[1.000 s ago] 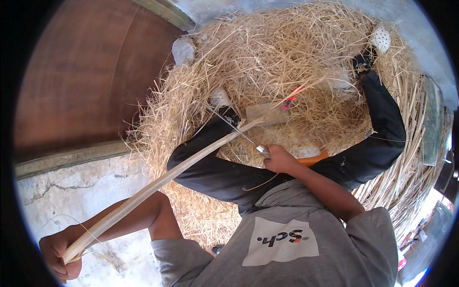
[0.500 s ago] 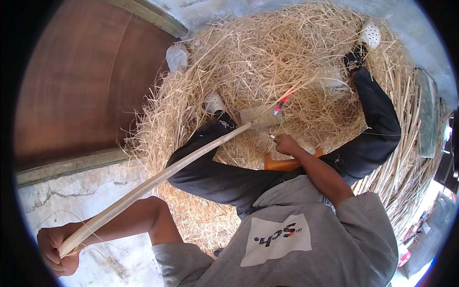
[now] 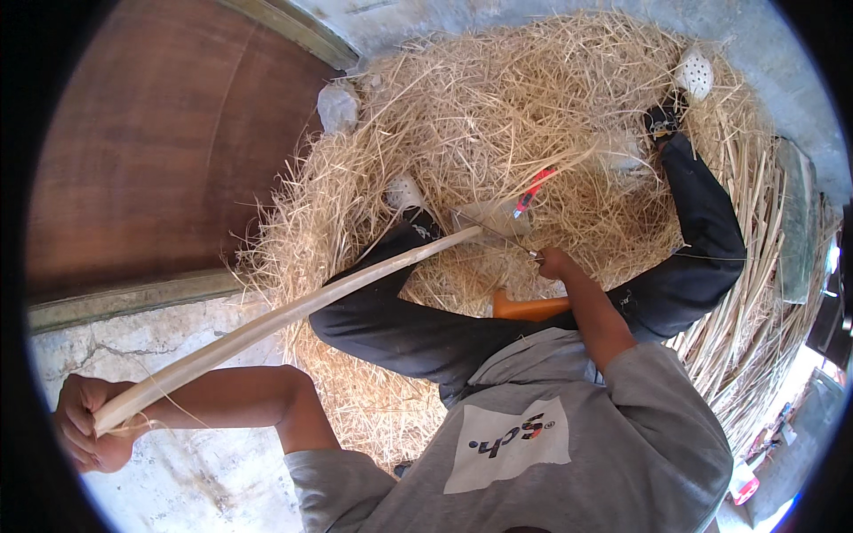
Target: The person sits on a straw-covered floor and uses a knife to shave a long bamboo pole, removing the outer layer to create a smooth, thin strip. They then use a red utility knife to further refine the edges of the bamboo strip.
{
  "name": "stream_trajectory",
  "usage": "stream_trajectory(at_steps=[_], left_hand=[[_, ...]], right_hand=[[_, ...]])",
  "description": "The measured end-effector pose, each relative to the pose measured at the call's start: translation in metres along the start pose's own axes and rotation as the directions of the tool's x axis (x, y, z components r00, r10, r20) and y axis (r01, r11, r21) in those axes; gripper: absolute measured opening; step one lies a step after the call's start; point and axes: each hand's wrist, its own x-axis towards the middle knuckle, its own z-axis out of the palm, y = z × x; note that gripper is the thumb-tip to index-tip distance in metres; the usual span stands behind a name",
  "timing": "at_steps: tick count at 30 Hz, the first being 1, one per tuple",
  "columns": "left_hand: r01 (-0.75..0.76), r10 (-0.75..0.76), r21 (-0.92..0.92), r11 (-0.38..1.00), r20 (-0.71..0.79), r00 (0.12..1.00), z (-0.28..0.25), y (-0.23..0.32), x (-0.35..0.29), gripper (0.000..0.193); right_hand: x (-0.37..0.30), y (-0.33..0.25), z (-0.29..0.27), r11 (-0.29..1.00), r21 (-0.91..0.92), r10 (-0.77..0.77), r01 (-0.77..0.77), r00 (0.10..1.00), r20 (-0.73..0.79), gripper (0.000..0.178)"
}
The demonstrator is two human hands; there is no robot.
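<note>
My left hand (image 3: 93,422), stretched far out to the left, is closed around the near end of a long pale bamboo strip (image 3: 284,320). The strip slants over my left thigh to a flat grey block (image 3: 502,213) on the straw. My right hand (image 3: 553,263) is closed on the short handle of a knife. Its thin dark blade (image 3: 498,233) lies crosswise near the strip's far end; whether it touches cannot be made out. A red box cutter (image 3: 533,194) lies just beyond the block. Near my right wrist is an orange handle-like piece (image 3: 529,306), partly hidden by my arm.
Loose straw-like shavings (image 3: 515,98) are heaped between and around my legs. A brown wooden panel (image 3: 169,151) and cracked pale wall (image 3: 187,338) stand at left. Long thin strips (image 3: 755,302) lean at right. A clear plastic bag (image 3: 338,107) sits at the back left.
My right hand with the knife has moved a little to the right. My left hand has shifted slightly left and up with the strip's near end. The view has shifted a little.
</note>
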Motion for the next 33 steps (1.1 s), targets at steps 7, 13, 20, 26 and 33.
stream_trajectory(at_steps=[7, 13, 20, 26, 33], left_hand=[[-0.033, 0.041, 0.051, 0.998, -0.167, 0.985, -0.026, -0.025, 0.0, 0.029], [0.073, -0.077, -0.029, 0.997, -0.191, 0.979, -0.045, -0.032, -0.012, 0.026], [0.075, -0.067, 0.038, 0.996, -0.168, 0.984, -0.046, -0.019, -0.003, 0.027], [0.072, -0.061, 0.054, 0.996, -0.188, 0.98, -0.045, -0.017, -0.004, 0.028], [0.107, -0.097, 0.055, 0.993, -0.17, 0.981, -0.032, -0.026, 0.001, 0.027]], right_hand=[[0.009, 0.008, 0.011, 0.999, -0.042, -0.012, 0.009, 0.997, -0.07, 0.026], [0.001, -0.004, -0.017, 0.985, -0.021, -0.172, 0.172, 0.985, -0.017, 0.027], [-0.002, 0.036, -0.068, 0.902, -0.114, -0.423, 0.417, 0.906, -0.03, 0.019], [-0.055, 0.028, -0.118, 0.946, -0.252, -0.152, 0.205, 0.965, 0.215, 0.029], [-0.035, 0.033, -0.075, 0.969, -0.173, -0.176, 0.173, 0.984, 0.003, 0.021]])
